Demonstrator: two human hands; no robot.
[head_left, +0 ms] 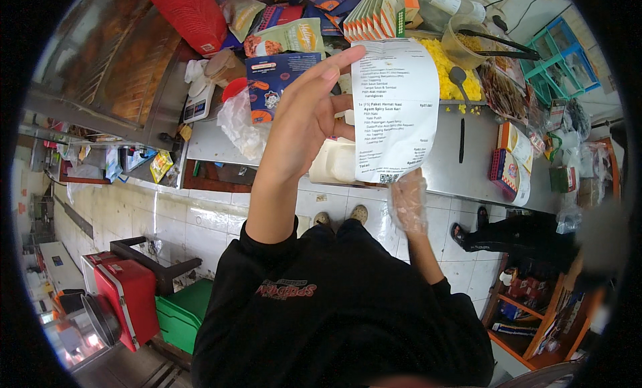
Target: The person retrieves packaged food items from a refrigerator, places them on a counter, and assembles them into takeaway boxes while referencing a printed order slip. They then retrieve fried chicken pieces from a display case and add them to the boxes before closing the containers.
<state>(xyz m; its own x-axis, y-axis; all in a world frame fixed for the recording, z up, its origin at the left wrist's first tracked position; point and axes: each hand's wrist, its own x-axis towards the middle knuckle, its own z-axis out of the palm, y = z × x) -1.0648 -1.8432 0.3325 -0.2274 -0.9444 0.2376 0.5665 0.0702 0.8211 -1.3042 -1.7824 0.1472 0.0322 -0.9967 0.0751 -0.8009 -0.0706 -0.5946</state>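
Both hands up w/ 1 long white receipt held over the steel counter. Left hand, bare, fingers mostly spread, thumb and fingertips at the paper's left edge. Right hand (in a clear plastic glove) pinches the receipt's bottom edge. Yellow rice tray behind.

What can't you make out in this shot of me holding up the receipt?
- Head view: the receipt hides part of the counter and the yellow food tray behind it.
- The right hand, in a clear plastic glove, has its fingertips behind the paper's lower edge.
- Shelf goods at lower right are blurred near the rim.
- The left hand covers packets behind it.
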